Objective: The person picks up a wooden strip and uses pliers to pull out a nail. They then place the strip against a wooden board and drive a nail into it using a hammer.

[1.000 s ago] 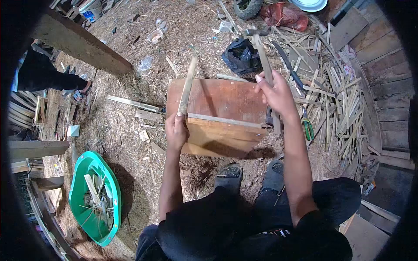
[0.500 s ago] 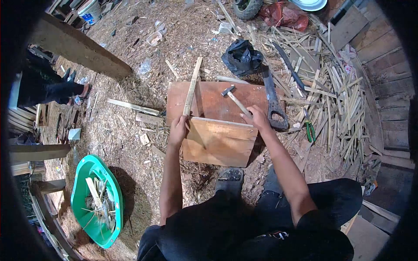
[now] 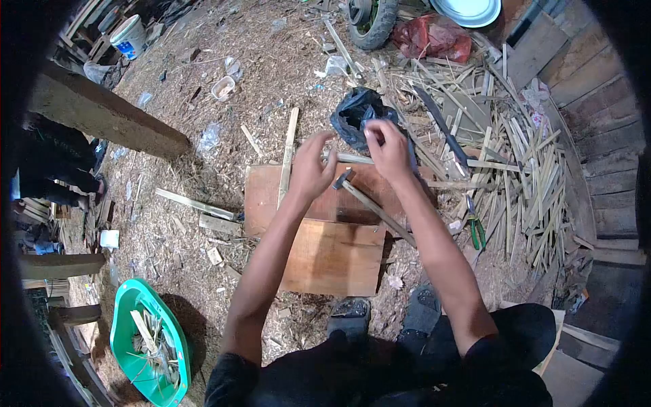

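Observation:
My left hand (image 3: 314, 165) is raised above the reddish-brown board (image 3: 261, 190), fingers apart and empty. Over the black plastic bag (image 3: 349, 117), my right hand (image 3: 388, 149) has its fingers curled towards the thumb; whatever they hold, if anything, is too small to tell. A hammer (image 3: 380, 211) lies between my forearms, its head over the reddish board and its handle slanting down to the right. One light wooden strip (image 3: 288, 149) reaches onto that board, left of my left hand. The lighter wooden panel (image 3: 332, 261) lies nearer my feet, against the reddish board's near edge.
A green tub (image 3: 122, 325) with wood scraps stands at the lower left. Green-handled pliers (image 3: 477, 230) and a heap of thin wood strips (image 3: 522, 197) lie to the right. A wooden post (image 3: 108, 112) and a person (image 3: 57, 159) are at the left; a wheel (image 3: 373, 24) stands at the top.
My right hand has let go of the hammer and moved up to the black bag. My left hand has left the strip and panel and risen. The panel now lies flatter.

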### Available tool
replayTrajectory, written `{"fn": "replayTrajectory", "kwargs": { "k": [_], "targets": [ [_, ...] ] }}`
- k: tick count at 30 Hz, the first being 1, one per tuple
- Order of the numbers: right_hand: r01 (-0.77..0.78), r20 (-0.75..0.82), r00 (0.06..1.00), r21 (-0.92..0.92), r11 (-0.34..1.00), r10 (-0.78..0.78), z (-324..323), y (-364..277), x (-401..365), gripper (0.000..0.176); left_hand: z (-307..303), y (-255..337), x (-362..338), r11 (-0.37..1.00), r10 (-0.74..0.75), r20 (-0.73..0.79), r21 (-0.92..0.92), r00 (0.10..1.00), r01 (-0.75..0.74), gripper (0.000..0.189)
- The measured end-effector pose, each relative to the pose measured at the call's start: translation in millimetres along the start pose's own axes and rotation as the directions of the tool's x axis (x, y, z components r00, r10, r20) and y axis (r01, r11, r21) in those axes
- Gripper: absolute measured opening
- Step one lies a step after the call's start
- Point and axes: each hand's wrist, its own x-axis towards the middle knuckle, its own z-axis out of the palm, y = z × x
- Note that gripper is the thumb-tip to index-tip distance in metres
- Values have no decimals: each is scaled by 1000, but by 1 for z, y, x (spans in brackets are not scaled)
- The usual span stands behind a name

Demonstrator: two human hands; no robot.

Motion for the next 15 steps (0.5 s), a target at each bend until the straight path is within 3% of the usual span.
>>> {"fn": "replayTrajectory", "kwargs": {
  "k": [1,3,6,9,10,13,15],
  "targets": [
    [34,-35,999,-6,999,-34,10,0,19,12,14,-6,24,995,99,-27,-14,995,-99,23],
    [-27,50,998,7,1000,27,35,40,45,14,43,-43,60,998,57,116,25,992,-60,24],
    [-220,296,904,-292,931,307,49,96,49,18,72,-70,76,924,-272,246,339,930,180,26],
    [-278,332,810,-509,815,484,48,122,42,25,91,-83,72,796,-454,290,557,842,238,30],
    [-236,285,869,-480,845,404,49,134,35,27,101,-94,66,790,-429,223,562,875,244,32],
    [-179,286,906,-412,893,313,56,162,24,32,112,-107,65,722,-533,280,643,799,256,35],
    [-196,288,895,-432,880,341,61,169,20,36,114,-111,64,699,-583,317,665,748,263,38]
  ]
}}
